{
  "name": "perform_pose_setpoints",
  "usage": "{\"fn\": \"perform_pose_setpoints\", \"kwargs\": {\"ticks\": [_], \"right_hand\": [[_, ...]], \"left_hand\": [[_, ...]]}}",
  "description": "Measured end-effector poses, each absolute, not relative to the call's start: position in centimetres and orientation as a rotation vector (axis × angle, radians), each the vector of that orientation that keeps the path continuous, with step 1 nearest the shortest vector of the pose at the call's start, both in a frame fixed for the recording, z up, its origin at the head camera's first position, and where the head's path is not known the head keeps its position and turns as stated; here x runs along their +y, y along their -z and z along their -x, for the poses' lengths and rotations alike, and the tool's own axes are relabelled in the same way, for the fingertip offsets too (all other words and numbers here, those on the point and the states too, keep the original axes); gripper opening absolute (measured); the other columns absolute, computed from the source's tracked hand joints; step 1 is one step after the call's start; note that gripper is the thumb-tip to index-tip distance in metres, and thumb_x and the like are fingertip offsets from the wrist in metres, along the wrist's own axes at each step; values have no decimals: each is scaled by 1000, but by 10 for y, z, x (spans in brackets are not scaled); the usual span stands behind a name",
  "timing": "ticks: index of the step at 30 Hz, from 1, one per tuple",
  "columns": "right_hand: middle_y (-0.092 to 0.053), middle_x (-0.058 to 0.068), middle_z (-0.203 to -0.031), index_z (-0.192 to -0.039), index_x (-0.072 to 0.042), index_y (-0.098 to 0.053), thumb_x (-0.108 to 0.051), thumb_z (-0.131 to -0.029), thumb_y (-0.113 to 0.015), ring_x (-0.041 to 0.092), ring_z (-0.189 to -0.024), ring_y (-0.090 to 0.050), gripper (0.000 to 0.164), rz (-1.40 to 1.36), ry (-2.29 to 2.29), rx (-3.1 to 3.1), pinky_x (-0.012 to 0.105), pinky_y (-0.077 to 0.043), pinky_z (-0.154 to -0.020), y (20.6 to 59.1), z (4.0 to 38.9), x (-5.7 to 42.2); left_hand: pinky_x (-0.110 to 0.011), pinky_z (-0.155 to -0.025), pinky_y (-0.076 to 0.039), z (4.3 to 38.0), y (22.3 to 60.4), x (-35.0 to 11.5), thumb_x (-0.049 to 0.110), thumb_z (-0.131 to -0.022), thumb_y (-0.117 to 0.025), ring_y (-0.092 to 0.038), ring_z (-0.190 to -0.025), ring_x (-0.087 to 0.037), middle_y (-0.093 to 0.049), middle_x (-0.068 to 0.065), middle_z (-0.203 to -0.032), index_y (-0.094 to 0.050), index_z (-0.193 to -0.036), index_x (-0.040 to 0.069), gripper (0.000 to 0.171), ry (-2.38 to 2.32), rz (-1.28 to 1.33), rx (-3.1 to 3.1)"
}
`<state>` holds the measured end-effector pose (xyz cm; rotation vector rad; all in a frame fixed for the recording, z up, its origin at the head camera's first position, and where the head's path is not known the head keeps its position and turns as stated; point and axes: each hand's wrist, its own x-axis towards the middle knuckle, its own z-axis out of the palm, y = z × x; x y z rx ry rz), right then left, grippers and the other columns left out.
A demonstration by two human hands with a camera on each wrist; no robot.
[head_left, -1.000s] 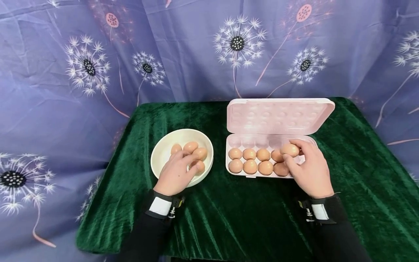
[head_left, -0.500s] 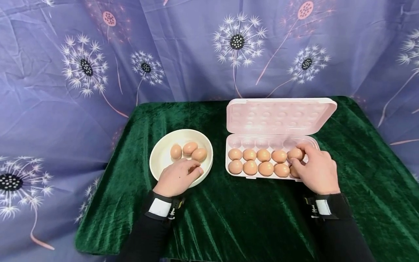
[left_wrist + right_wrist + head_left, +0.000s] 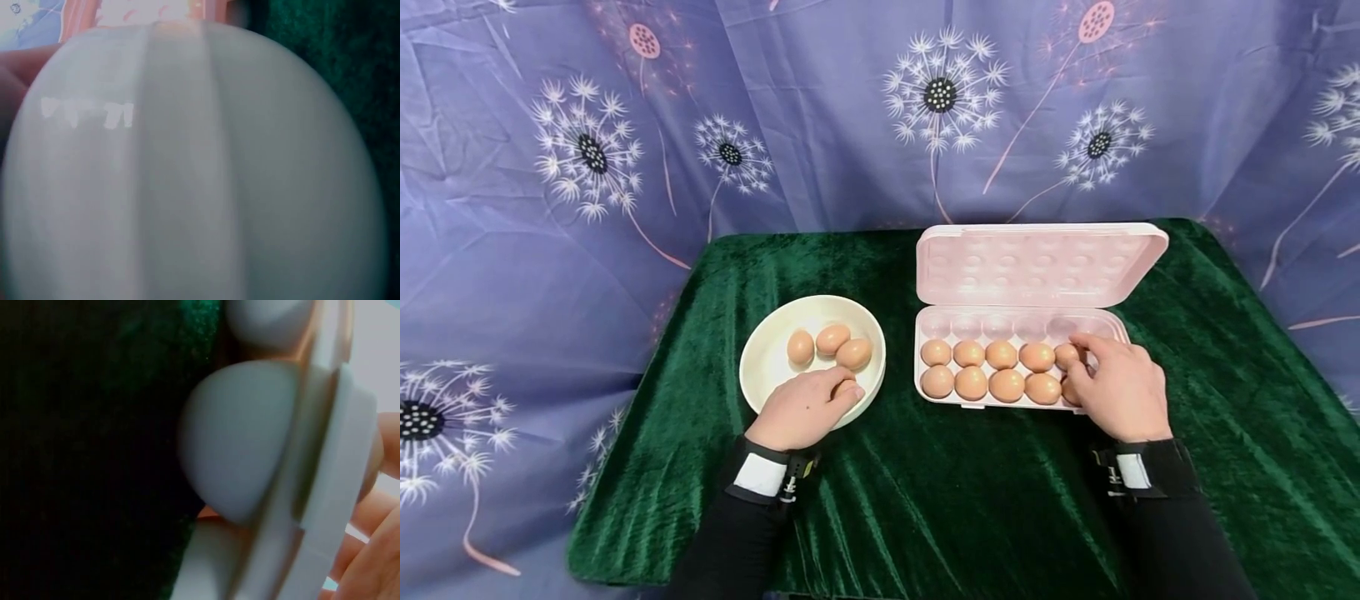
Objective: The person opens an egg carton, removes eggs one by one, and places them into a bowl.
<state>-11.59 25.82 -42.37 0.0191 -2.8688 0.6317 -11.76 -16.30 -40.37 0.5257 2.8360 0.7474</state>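
Note:
In the head view, my left hand (image 3: pixel 801 407) reaches into a cream bowl (image 3: pixel 760 354) and curls thumb and fingers round an egg (image 3: pixel 845 385), mostly hidden under it. Three more brown eggs (image 3: pixel 832 340) lie beyond the fingers. Over the right end of an open pink egg box (image 3: pixel 1021 402), my right hand (image 3: pixel 1122 392) holds an egg (image 3: pixel 1066 357) in the middle row between thumb and fingers. Eggs fill the two nearer rows; the far row's hollows are bare. The right wrist view shows the box's rounded cups (image 3: pixel 240 440) from outside, fingers beyond the rim.
The box's lid (image 3: pixel 1037 267) stands raised at the back. A green velvet cloth (image 3: pixel 895 500) covers the table, and a purple dandelion-print curtain (image 3: pixel 835 125) hangs behind and beside it. The bowl's ribbed outer wall (image 3: pixel 181 156) fills most of the left wrist view.
My right hand has lowered an egg into the right end of the box's middle row and stays round it. My left hand has shifted slightly nearer me in the bowl, over an egg.

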Motion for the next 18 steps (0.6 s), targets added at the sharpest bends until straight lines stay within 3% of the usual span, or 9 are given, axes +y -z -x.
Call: {"fn": "perform_pose_setpoints", "kwargs": {"ticks": [9,13,18], "right_hand": [[-63,25,-125,-124,-4,-68,-23,-96,-57,53,-115,-48,35,40,-788,-2676,67,-33,-92,415,111,253],[-63,26,-121,-122,-2,-69,-20,-96,-58,53,-115,-47,34,18,-855,-2604,66,-31,-95,410,107,248],[-68,22,-113,-113,-3,-72,-15,-93,-61,47,-112,-52,27,-82,-914,-2477,61,-34,-95,397,100,232]], "left_hand": [[-34,-70,-46,114,395,-170,46,-98,-62,-56,-73,-10,-57,13,-80,-61,-102,33,14,-928,-561,2784],[-34,-72,-46,111,389,-171,51,-97,-63,-57,-74,-11,-60,13,-83,-64,-117,33,27,-989,-571,2818],[-32,-71,-47,106,377,-169,50,-94,-67,-56,-77,-11,-62,10,-91,-63,-125,24,41,-1148,-612,2878]]}}
